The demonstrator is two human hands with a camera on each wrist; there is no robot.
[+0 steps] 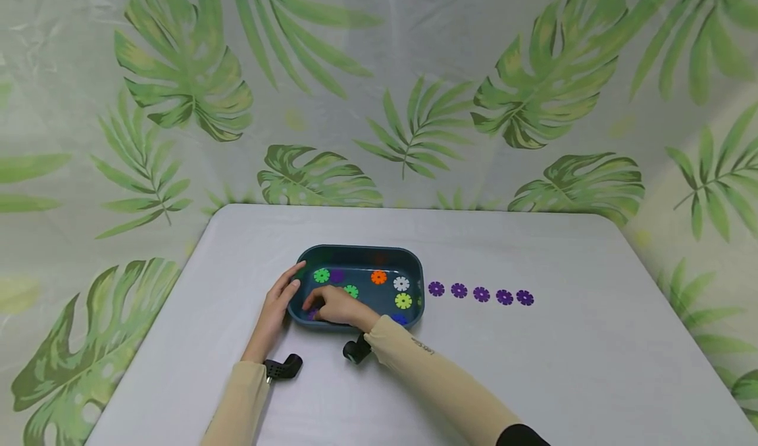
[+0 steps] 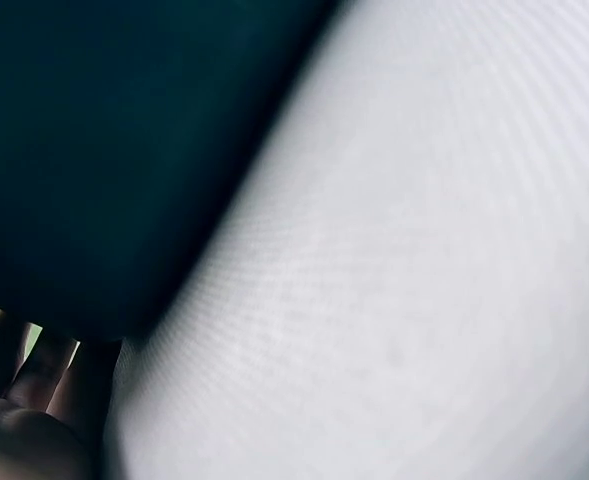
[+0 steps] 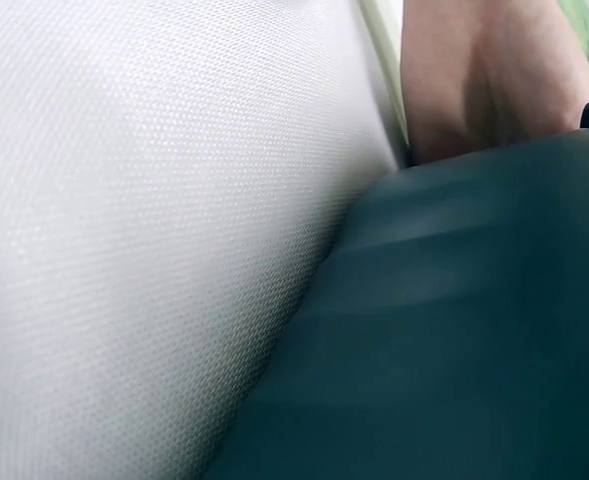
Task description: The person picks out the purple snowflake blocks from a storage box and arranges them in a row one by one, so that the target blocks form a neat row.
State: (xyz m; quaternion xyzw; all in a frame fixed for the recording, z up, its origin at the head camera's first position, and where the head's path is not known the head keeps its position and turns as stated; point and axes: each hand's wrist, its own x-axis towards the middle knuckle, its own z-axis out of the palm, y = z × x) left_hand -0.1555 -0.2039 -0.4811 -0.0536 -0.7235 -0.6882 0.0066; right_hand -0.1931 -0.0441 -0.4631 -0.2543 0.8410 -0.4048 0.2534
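L hand (image 1: 278,301): fingers extended against L end, tray (image 1: 355,258). R hand (image 1: 339,305): in tray, fingers bent at purple pc (image 1: 312,314); can't tell if clamped. Purple row (qty 5) (image 1: 481,295): on bench (image 1: 562,367), R of tray.

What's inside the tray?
Green discs, purple discs, orange disc, white disc, yellow disc, blue disc. Right hand covers part of the tray floor; can't see underneath.
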